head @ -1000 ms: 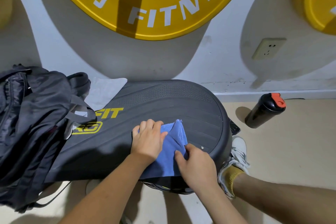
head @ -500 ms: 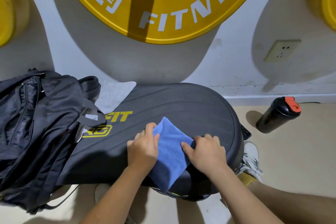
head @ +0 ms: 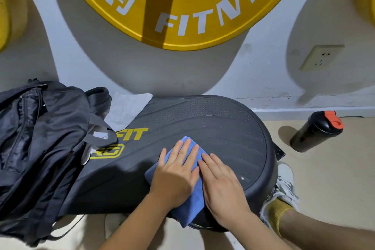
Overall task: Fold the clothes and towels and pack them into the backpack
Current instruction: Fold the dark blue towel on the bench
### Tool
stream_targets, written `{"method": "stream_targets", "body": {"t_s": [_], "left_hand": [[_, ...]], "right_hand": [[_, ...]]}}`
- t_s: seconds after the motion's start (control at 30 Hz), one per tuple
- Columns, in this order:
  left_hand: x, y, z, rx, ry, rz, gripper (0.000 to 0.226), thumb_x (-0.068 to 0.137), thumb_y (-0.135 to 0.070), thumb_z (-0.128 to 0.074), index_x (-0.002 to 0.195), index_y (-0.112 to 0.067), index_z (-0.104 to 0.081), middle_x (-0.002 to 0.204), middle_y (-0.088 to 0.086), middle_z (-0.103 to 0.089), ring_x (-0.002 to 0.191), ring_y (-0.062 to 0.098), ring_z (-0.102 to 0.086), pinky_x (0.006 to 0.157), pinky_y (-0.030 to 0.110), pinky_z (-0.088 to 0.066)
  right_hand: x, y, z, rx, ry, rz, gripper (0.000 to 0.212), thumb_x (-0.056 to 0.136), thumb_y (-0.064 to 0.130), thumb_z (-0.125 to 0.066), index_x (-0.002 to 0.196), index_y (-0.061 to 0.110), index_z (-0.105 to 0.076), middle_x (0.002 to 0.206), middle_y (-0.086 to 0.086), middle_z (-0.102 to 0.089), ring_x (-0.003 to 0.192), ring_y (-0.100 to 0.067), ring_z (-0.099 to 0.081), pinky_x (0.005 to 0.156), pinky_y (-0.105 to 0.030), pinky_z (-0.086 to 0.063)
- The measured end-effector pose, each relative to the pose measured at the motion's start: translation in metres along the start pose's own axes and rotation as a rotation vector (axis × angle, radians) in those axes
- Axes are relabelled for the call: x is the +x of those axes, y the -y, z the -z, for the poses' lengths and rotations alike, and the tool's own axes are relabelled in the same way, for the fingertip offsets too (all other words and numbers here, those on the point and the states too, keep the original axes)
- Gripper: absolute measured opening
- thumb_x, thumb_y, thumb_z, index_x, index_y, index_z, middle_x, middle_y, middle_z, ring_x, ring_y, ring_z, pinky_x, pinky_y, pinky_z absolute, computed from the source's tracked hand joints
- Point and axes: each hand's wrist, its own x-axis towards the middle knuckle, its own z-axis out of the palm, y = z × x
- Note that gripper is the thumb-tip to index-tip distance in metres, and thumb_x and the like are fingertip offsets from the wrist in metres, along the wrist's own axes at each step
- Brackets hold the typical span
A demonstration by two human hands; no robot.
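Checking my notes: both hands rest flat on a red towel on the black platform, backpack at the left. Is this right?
Only the colour is wrong: the head view shows a blue towel. The left hand and right hand rest flat on it on the black platform, backpack at left.

I see blue towel (head: 190,207): soft matt cloth. Platform (head: 203,124): matt black plastic, dotted and ribbed. Backpack (head: 36,144): dark nylon-like fabric, slight sheen. Shaker bottle (head: 312,134): glossy black plastic. White towel (head: 127,107): matt cloth.
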Motion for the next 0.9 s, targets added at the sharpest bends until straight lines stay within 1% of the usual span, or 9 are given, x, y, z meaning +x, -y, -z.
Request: {"method": "stream_targets", "body": {"t_s": [0.1,0.17,0.27,0.37,0.5,0.57,0.63,0.73,0.9], "left_hand": [[0.004,0.006,0.0,0.008,-0.004,0.03,0.049,0.09,-0.039,-0.044,0.132,-0.018,-0.058,0.14,0.012,-0.052,0.121,0.03,-0.056,0.088,0.047,-0.049],[0.005,0.009,-0.001,-0.01,0.0,0.081,0.048,0.092,-0.035,-0.042,0.132,-0.013,-0.058,0.136,0.016,-0.055,0.115,0.032,-0.06,0.083,0.042,-0.052],[0.002,0.011,0.003,-0.122,0.017,0.211,0.045,0.092,-0.029,-0.039,0.126,-0.008,-0.059,0.124,0.014,-0.062,0.103,0.032,-0.064,0.076,0.038,-0.054],[0.002,0.01,0.014,-0.23,0.062,0.329,0.048,0.085,-0.036,-0.043,0.123,-0.013,-0.061,0.107,0.005,-0.065,0.087,0.031,-0.062,0.066,0.041,-0.054],[0.009,0.016,0.025,-0.451,0.183,0.564,0.06,0.081,-0.045,-0.054,0.133,-0.017,-0.05,0.115,0.007,-0.059,0.108,0.031,-0.052,0.088,0.042,-0.046],[0.018,0.018,0.027,-0.406,0.267,0.609,0.049,0.086,-0.046,-0.055,0.127,-0.019,-0.051,0.116,0.005,-0.058,0.114,0.028,-0.051,0.092,0.038,-0.043],[0.028,0.014,0.034,-0.256,0.346,0.578,0.032,0.093,-0.041,-0.053,0.116,-0.019,-0.052,0.115,0.001,-0.052,0.116,0.024,-0.047,0.091,0.036,-0.037],[0.035,0.004,0.039,-0.062,0.295,0.403,0.024,0.095,-0.039,-0.05,0.114,-0.024,-0.05,0.117,-0.004,-0.044,0.115,0.019,-0.041,0.087,0.033,-0.03],[0.019,-0.003,0.045,-0.242,0.026,0.262,0.033,0.079,-0.035,-0.065,0.107,-0.024,-0.053,0.104,-0.004,-0.048,0.092,0.02,-0.046,0.077,0.036,-0.038]], "right_hand": [[-0.008,-0.005,0.003,-0.066,0.108,0.013,0.057,0.101,0.037,-0.016,0.127,0.014,-0.062,0.137,-0.001,-0.057,0.127,-0.022,-0.053,0.1,-0.046,-0.031],[-0.008,-0.002,0.011,-0.056,0.174,-0.032,0.063,0.1,0.044,-0.012,0.125,0.017,-0.063,0.136,0.002,-0.057,0.125,-0.021,-0.054,0.097,-0.046,-0.039],[0.001,0.003,0.02,-0.016,0.193,-0.109,0.048,0.096,0.05,-0.028,0.11,0.026,-0.068,0.128,0.01,-0.062,0.111,-0.016,-0.062,0.08,-0.038,-0.054],[0.01,0.009,0.033,0.086,0.218,-0.162,0.032,0.095,0.044,-0.042,0.115,0.027,-0.059,0.141,0.017,-0.049,0.123,-0.015,-0.05,0.087,-0.034,-0.048],[0.02,0.01,0.043,0.24,0.276,-0.317,0.051,0.09,0.039,-0.06,0.134,0.028,-0.037,0.134,0.008,-0.044,0.12,-0.02,-0.041,0.084,-0.031,-0.039],[0.028,0.011,0.046,0.327,0.328,-0.428,0.059,0.085,0.035,-0.067,0.134,0.028,-0.034,0.129,0.001,-0.043,0.117,-0.025,-0.045,0.08,-0.031,-0.038],[0.034,0.011,0.043,0.417,0.405,-0.506,0.057,0.081,0.029,-0.07,0.128,0.022,-0.039,0.123,-0.004,-0.049,0.112,-0.027,-0.051,0.08,-0.031,-0.041],[0.037,0.012,0.043,0.512,0.466,-0.575,0.041,0.077,0.026,-0.068,0.109,0.015,-0.046,0.104,0.0,-0.057,0.092,-0.023,-0.055,0.068,-0.028,-0.039],[0.03,0.017,0.044,0.722,0.406,-0.672,0.025,0.082,0.026,-0.06,0.097,0.016,-0.042,0.086,0.005,-0.054,0.077,-0.017,-0.051,0.057,-0.025,-0.036]]}}
